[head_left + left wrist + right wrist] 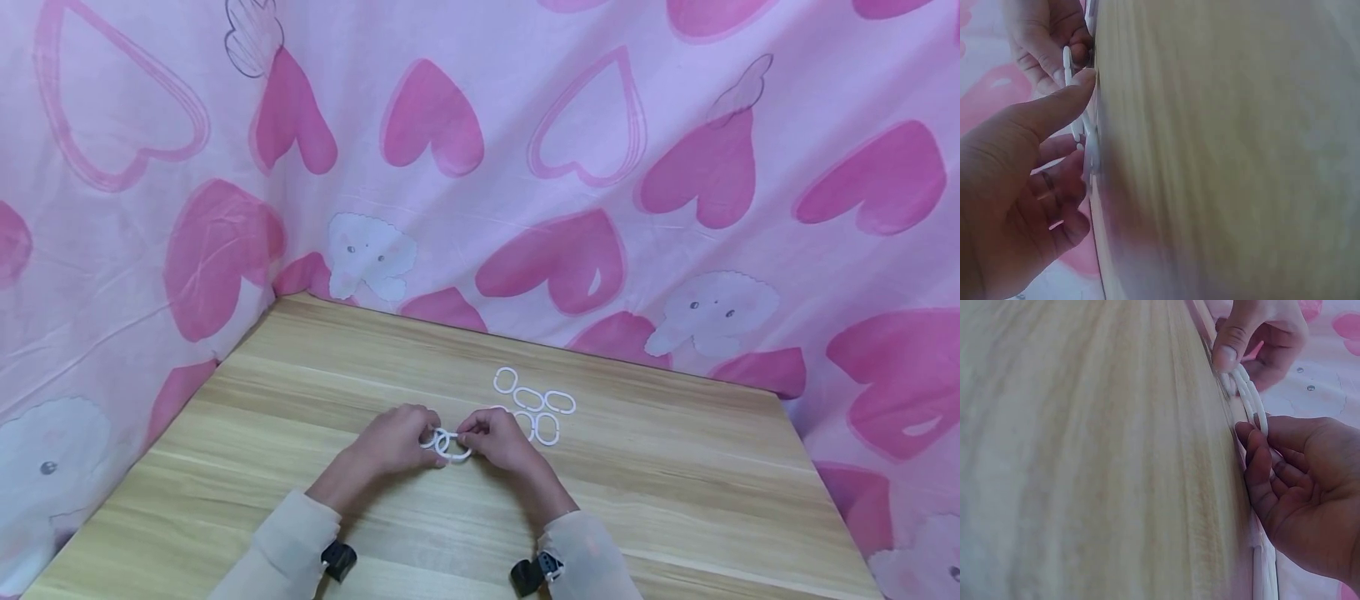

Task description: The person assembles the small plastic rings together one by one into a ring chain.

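Observation:
White plastic oval links, joined into a short chain [442,441], span the gap between both hands just over the wooden tabletop. On the left, my left hand [393,439] holds that end of the chain between thumb and fingers. Thumb and fingertips of my right hand [501,440] pinch the right end of the large link [453,457]. From the right wrist view, several white links [1250,397] overlap edge-on between the hands. In the left wrist view, the left thumb lies along a link [1068,65]; its joint is partly hidden.
Several loose white links lie beyond the right hand, among them an upper link [506,380], a right link [560,402] and a lower link [547,430]. One is partly covered by that hand. A pink heart-patterned cloth [450,200] borders the wooden table [675,467].

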The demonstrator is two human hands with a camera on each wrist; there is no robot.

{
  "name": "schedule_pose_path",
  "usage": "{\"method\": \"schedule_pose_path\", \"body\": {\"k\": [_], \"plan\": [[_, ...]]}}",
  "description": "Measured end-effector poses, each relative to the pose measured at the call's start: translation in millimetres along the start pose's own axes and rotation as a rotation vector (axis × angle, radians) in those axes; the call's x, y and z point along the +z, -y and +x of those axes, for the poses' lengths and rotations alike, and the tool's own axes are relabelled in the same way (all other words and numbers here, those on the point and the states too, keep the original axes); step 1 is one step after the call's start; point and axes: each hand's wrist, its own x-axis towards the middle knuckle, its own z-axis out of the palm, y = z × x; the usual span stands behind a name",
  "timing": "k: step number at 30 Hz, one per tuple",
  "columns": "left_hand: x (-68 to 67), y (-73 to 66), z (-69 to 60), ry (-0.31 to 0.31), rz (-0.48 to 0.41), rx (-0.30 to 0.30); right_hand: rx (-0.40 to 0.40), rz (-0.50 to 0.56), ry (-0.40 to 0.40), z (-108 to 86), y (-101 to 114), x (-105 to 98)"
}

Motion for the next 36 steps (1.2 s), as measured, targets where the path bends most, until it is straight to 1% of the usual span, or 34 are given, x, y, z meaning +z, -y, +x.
{"method": "schedule_pose_path", "body": {"k": [2, 4, 5, 7, 10, 12, 13, 15, 21, 28, 31, 34, 36], "plan": [[-1.5, -0.5, -1.2, -0.013, 0.03, -0.025, -0.006, -0.007, -0.002, 0.1, -0.4, 0.1], [-1.7, -1.4, -1.6, -0.031, 0.056, -0.014, -0.012, -0.015, -0.003, 0.0, -0.1, 0.0], [-1.5, -2.6, -1.5, -0.039, 0.048, -0.002, -0.015, -0.017, -0.002, -0.1, 0.1, -0.1], [0.2, -5.1, -0.7, -0.046, -0.01, 0.032, -0.024, -0.019, -0.001, -0.3, 0.1, -0.3], [4.9, -7.0, 1.4, -0.013, -0.135, 0.076, -0.033, -0.019, 0.004, -0.2, -0.5, -0.5], [8.2, -6.5, 2.4, 0.022, -0.209, 0.072, -0.037, -0.022, 0.009, 0.1, -0.9, -0.2], [9.3, -5.9, 2.7, 0.037, -0.226, 0.065, -0.04, -0.024, 0.012, 0.2, -1.3, 0.0], [11.0, -3.7, 3.1, 0.048, -0.23, 0.055, -0.037, -0.027, 0.015, 0.1, -1.6, 0.3], [9.8, 1.6, 3.4, 0.04, -0.236, 0.048, -0.04, -0.005, 0.0, -2.1, -0.4, -0.9], [5.9, 6.1, 2.0, 0.092, -0.327, 0.043, -0.037, 0.028, -0.004, -2.2, -0.7, -0.7], [4.0, 7.3, 1.5, 0.101, -0.349, 0.04, -0.035, 0.03, -0.005, -2.2, -0.7, -0.4], [2.3, 8.2, 1.2, 0.096, -0.339, 0.043, -0.028, 0.035, -0.006, -2.1, -1.3, -0.9], [1.2, 9.2, 0.3, 0.086, -0.328, 0.045, -0.007, 0.063, -0.018, -2.4, -2.6, -2.7]]}}
